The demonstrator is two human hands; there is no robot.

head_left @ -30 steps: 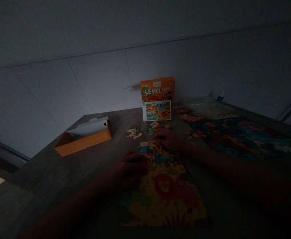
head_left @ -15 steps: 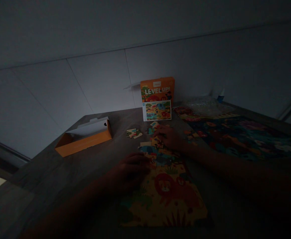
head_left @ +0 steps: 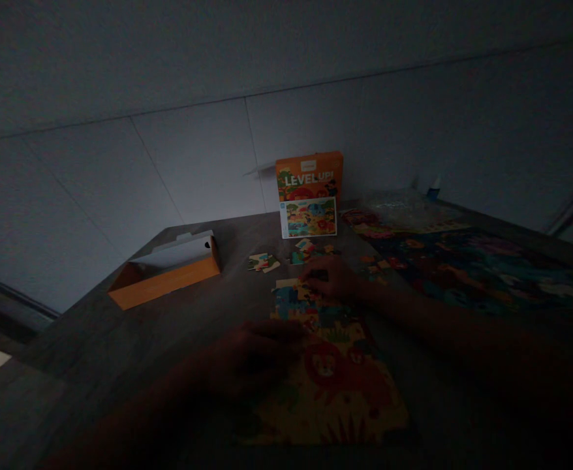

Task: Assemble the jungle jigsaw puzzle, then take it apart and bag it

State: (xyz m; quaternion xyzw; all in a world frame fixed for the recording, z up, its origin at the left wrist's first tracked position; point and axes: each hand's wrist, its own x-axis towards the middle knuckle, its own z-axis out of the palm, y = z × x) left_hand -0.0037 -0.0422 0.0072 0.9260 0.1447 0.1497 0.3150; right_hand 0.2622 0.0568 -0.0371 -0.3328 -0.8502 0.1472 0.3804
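Observation:
The scene is very dark. A partly assembled lion jigsaw puzzle (head_left: pixel 335 385) lies on the grey table (head_left: pixel 179 320) in front of me. My left hand (head_left: pixel 257 349) rests on the puzzle's left edge, fingers curled and flat on the pieces. My right hand (head_left: pixel 330 277) sits at the puzzle's far edge, fingers bent over a piece there; whether it grips the piece is too dark to tell. Several loose puzzle pieces (head_left: pixel 310 251) lie just beyond it.
An orange "LEVEL UP!" puzzle box (head_left: pixel 309 194) stands against the wall. An open orange box tray (head_left: pixel 166 274) lies at the left. A second, darker finished puzzle (head_left: pixel 467 267) and a clear plastic bag (head_left: pixel 404 205) fill the right side. Two loose pieces (head_left: pixel 263 262) lie mid-table.
My left hand slid back toward me along the puzzle's left edge. My right hand shifted slightly at the puzzle's far edge, over the top pieces.

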